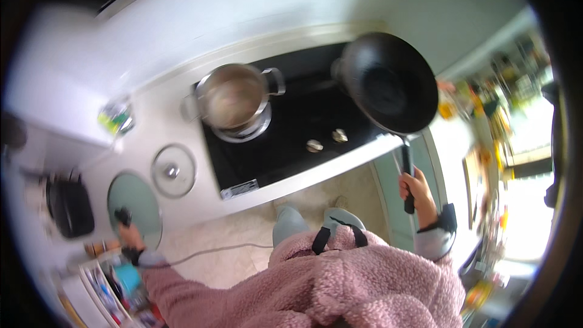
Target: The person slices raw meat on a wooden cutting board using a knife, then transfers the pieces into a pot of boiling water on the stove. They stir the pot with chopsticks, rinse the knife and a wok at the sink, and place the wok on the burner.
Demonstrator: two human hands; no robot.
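My right hand point(418, 189) is wrapped round the black handle of a dark wok point(388, 85), which is on the right side of the black cooktop point(291, 109). At the far left, my left hand point(131, 235) grips the black knob of a large glass lid point(136, 191) on the white counter. Beside that lid lies a smaller clear lid point(172, 173) with a metal knob. A steel pot point(232, 98) with two side handles stands on the cooktop's left burner; its contents are blurred.
Two metallic knobs point(328, 140) are on the cooktop's front part. A black box-like item point(70, 206) stands at the left, and a small green-and-white package point(115, 116) at the back left. Below my left arm is an open drawer point(100, 288). A grey cord point(221, 249) crosses the floor.
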